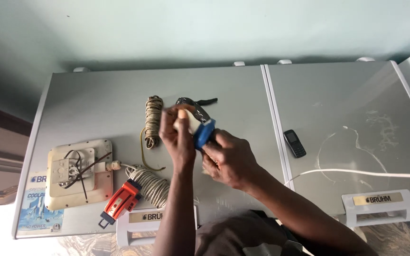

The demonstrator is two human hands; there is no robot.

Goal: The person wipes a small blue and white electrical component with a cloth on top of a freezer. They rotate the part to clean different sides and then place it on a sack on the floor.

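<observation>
Nearest, at 6 o'clock, both forearms rise from the lower edge over the grey bench point(100, 102). The right hand point(228, 159) is clenched around the lower end of a blue-and-white tool point(201, 130), and the left hand point(176, 132), slightly blurred, grips its upper pale part; the tool sits between them, lifted above the bench centre. At 8 o'clock lie an orange tool point(119, 203), a coiled white cable point(152, 186) and a cream switch plate point(79, 173) with loose wires. Just beyond the hands, at 11 o'clock, lies a bundle of twine point(153, 121); black-handled pliers point(196, 102) lie at 12. At 3 o'clock rests a black phone point(294, 143).
</observation>
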